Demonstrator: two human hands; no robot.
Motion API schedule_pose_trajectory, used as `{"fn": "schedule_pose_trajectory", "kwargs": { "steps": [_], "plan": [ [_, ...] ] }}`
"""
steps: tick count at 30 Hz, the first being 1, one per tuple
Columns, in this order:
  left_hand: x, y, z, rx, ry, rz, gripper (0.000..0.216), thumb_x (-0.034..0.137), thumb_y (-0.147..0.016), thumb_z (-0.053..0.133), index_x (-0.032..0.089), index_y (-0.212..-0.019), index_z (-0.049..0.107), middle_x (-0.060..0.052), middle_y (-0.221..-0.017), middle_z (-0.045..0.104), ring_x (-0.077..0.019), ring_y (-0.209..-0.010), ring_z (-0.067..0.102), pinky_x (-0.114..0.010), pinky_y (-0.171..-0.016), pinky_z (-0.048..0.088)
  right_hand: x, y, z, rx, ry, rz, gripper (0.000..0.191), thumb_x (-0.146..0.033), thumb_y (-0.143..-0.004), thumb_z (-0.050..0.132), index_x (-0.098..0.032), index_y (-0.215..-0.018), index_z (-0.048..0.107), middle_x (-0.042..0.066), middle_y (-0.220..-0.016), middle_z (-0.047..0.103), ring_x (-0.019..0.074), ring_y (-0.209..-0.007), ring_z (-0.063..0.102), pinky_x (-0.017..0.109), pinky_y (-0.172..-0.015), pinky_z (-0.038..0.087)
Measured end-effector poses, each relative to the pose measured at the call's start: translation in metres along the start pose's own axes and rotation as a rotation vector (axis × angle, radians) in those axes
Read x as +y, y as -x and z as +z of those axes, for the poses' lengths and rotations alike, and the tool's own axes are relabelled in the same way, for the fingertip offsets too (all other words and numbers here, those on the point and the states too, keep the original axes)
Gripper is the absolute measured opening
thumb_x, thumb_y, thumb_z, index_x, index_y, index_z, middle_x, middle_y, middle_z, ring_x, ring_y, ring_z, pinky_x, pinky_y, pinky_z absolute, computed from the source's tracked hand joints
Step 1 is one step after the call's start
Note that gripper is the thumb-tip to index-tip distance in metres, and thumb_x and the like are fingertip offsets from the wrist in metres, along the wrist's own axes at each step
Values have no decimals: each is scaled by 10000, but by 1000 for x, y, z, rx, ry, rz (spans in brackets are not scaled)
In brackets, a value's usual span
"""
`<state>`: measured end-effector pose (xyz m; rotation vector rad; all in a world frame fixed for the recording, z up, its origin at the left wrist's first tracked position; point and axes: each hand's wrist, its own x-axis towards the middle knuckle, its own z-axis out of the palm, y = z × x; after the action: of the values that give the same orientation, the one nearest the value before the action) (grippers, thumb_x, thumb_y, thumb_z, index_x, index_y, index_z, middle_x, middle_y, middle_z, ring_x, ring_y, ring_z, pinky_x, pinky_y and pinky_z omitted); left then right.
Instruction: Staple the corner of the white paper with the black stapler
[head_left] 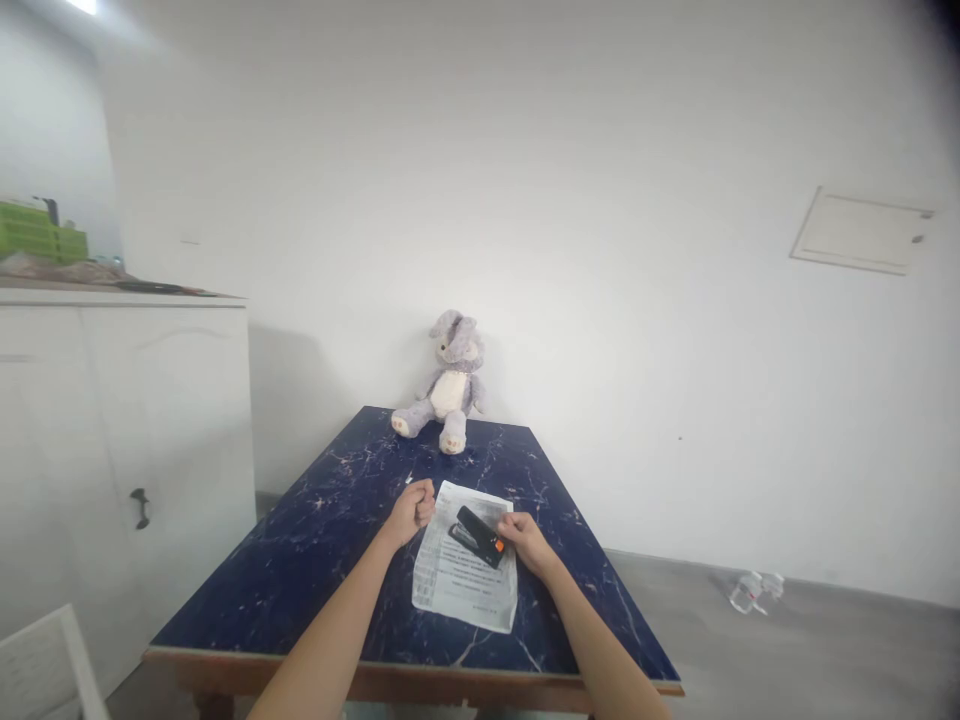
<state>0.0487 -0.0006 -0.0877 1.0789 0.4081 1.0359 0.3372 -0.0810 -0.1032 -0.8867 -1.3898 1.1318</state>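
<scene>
A black stapler (478, 537) with an orange patch at its near end lies over a printed sheet of paper (465, 595). Its upper arm and base spread apart toward the far left. Thumb and fingers of my right hand (527, 541) pinch the stapler's near right end, beside the orange patch. My left hand (412, 512) is closed with curled fingers, just left of the paper's far edge. Whatever it may hold is hidden. A tiny white piece (409, 480) shows on the table just beyond that hand.
A grey plush rabbit (450, 390) sits at the far end of the dark blue marbled table (322, 560), against the wall. A white cabinet (180, 400) stands at left, a white chair back (52, 660) at lower left. Clear plastic bottles (752, 592) lie on the floor at right.
</scene>
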Motion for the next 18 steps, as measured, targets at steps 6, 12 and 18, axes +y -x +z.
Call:
{"fn": "schedule_pose_trajectory", "kwargs": {
  "steps": [6,12,18],
  "plan": [
    [6,6,0,-76,203,-70,387,233,-758,644,216,-599,292,106,-495,42,-65,-413,27,-154,-355,174,4,0,0,29,23,86,700,-561,-684,848,-207,-434,299,-66,-441,302,69,-491,211,260,-535,194],
    [11,8,-8,-5,376,-81,471,221,-903,534,220,-629,150,103,-557,-73,-59,-464,-113,-135,-331,146,0,-1,-3,45,-8,66,665,-512,-697,829,-206,-390,325,-66,-384,287,52,-435,183,263,-499,140],
    [15,9,-3,-101,363,-201,496,215,-925,564,215,-622,171,109,-584,-73,-44,-499,-145,-110,-305,131,3,-3,-5,71,-45,69,630,-466,-684,827,-212,-374,340,-60,-345,309,47,-383,190,256,-459,143]
  ]
}}
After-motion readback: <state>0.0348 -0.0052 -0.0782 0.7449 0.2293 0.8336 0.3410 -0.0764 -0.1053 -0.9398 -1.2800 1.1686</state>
